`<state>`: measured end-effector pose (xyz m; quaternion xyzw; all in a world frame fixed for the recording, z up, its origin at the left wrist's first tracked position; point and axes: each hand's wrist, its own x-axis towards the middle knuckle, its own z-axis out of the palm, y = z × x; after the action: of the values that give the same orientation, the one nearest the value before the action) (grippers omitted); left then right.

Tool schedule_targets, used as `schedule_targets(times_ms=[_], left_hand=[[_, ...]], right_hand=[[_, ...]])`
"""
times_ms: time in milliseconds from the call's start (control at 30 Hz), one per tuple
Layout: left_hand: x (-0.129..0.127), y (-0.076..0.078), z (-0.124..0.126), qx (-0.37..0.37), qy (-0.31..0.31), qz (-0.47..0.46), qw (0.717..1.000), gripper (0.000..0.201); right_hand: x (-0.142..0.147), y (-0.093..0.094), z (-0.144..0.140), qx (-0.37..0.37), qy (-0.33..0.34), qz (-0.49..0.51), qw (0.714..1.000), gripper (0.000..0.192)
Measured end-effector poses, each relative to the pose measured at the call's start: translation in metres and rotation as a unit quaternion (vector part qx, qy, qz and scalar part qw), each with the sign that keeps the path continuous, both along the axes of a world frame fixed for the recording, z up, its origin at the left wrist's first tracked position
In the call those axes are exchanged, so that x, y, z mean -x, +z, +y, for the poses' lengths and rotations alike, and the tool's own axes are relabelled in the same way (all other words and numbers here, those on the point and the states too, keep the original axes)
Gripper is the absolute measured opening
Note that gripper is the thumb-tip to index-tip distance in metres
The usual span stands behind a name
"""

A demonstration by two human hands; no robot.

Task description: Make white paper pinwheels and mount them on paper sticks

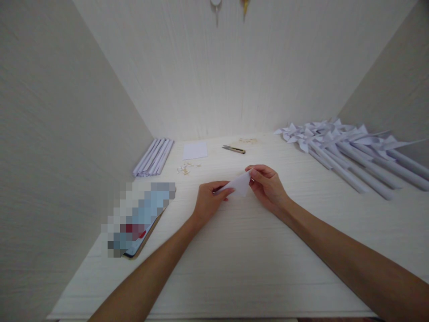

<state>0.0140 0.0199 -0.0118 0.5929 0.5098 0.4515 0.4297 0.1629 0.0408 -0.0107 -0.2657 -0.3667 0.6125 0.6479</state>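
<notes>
A small white piece of paper (pixel 239 184), folded into a triangle, is held just above the pale wooden table (pixel 234 259) between both hands. My left hand (pixel 209 201) pinches its lower left corner with thumb and fingers. My right hand (pixel 266 184) grips its upper right corner. Both forearms reach in from the bottom edge.
Several white paper pinwheels (pixel 338 143) on rolled sticks lie at the right. A bundle of rolled paper sticks (pixel 154 156) rests at the back left, with a white paper sheet (pixel 195 150), scissors (pixel 233 149) and small scraps (pixel 186 168) nearby. A blurred flat device (pixel 139 214) lies at the left. Walls enclose three sides.
</notes>
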Motion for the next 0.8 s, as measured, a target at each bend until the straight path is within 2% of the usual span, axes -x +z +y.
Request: schedule_targets(times_ms=[800], left_hand=[[-0.0003, -0.0035, 0.0002, 0.028, -0.050, 0.007, 0.998, 0.028]], right_hand=[[-0.0019, 0.0002, 0.0011, -0.016, -0.034, -0.030, 0.999, 0.006]])
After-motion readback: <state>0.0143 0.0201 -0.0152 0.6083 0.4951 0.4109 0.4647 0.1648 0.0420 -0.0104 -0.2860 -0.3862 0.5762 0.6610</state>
